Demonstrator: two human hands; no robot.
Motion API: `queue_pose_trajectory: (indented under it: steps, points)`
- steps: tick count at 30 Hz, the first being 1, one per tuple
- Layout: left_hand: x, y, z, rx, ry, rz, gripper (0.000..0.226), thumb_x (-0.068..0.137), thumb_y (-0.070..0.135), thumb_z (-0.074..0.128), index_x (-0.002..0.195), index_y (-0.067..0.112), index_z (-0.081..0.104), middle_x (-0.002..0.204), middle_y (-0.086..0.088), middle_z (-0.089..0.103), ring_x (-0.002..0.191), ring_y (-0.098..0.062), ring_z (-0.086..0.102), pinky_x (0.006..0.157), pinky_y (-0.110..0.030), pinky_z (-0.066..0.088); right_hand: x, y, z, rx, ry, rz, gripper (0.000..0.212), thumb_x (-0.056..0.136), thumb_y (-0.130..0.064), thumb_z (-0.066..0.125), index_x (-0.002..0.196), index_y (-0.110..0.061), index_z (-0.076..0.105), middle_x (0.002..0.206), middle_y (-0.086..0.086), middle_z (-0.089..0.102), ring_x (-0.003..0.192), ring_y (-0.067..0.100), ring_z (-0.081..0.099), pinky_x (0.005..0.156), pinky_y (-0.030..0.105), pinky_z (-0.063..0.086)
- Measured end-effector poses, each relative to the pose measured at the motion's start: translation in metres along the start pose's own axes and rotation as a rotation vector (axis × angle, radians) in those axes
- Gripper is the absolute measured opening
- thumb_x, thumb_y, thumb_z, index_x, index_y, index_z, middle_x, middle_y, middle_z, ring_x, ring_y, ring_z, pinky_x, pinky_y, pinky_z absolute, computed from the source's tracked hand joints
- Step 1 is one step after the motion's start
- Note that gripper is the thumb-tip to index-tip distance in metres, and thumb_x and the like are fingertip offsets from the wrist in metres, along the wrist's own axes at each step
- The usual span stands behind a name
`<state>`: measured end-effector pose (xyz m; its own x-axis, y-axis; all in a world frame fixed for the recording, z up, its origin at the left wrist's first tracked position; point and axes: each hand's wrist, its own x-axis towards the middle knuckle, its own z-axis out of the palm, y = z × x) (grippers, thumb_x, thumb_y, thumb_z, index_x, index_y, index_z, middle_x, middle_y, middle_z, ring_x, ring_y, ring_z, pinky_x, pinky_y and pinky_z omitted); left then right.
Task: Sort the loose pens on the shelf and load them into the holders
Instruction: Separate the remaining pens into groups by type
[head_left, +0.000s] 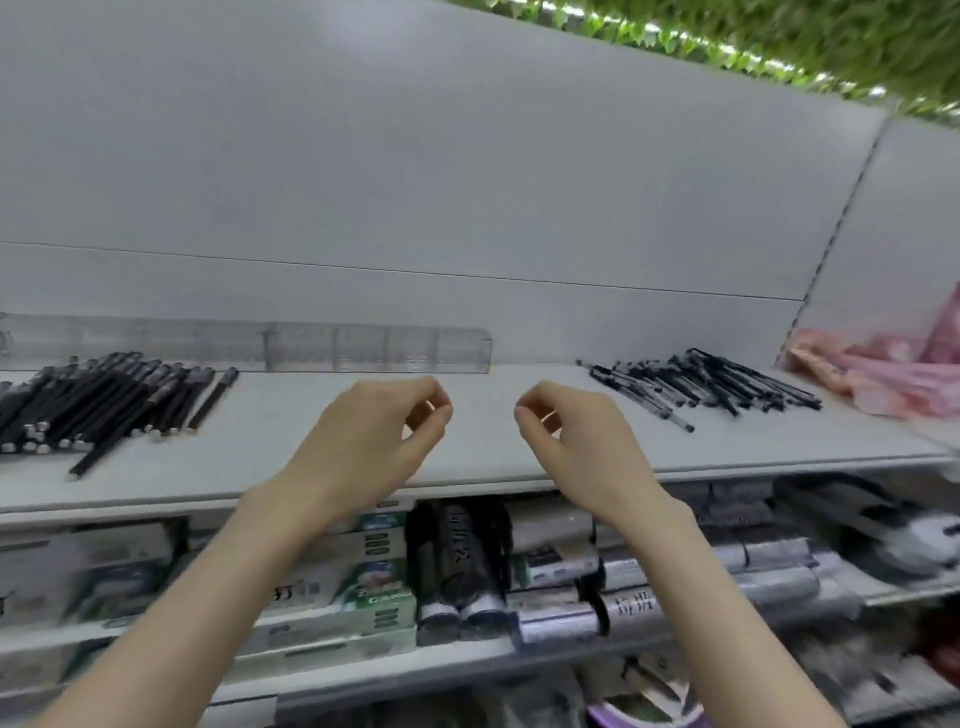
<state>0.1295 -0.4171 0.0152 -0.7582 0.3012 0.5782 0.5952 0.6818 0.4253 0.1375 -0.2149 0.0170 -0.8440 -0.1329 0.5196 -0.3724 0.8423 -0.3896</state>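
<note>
Left hand: fingers curled, thumb on fingertips, nothing in it
Right hand: same deal, near the left one
Matte black pens: heaped well left of the hands
Clear-barrelled black pens: heaped off right
Clear plastic holders: far edge of the grey shelf, behind the left hand

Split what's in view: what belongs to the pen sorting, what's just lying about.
Job: left pen pile, right pen pile, clear holders, shelf.
Lying about: pink bags, green boxes, black rolls, leaves.
</note>
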Motion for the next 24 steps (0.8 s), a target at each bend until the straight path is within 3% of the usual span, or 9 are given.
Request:
queue_pose_trajectory:
  steps: [5,12,24]
  points:
    - [0.057,0.037,0.062,-0.011,-0.006,0.095,0.014,0.093,0.03,0.053,0.093,0.022,0.065,0.08,0.012,0.066,0.08,-0.01,0.062,0.076,-0.035,0.048,0.008,0.076,-0.034,-0.014,0.06,0.046,0.018,0.095,-0.025,0.049,0.095,-0.017,0.065,0.088,-0.006,0.067,0.08,0.013,0.06,0.076,0.036,0.05]
    - [0.148,0.067,0.16,0.011,-0.129,0.21,0.02,0.092,0.034,0.049,0.102,0.02,0.06,0.089,0.007,0.065,0.086,-0.014,0.06,0.078,-0.036,0.048,0.049,0.196,-0.063,-0.109,0.056,0.069,0.017,0.094,-0.023,0.051,0.093,-0.014,0.065,0.083,-0.002,0.067,0.078,0.018,0.059,0.072,0.04,0.05]
    - [0.256,0.123,0.302,0.212,-0.414,0.137,0.025,0.094,0.035,0.046,0.109,0.016,0.054,0.108,0.0,0.056,0.103,-0.018,0.05,0.088,-0.033,0.04,0.111,0.368,-0.101,-0.134,-0.048,0.089,0.016,0.093,-0.023,0.053,0.094,-0.016,0.066,0.088,-0.002,0.068,0.084,0.018,0.06,0.076,0.037,0.05]
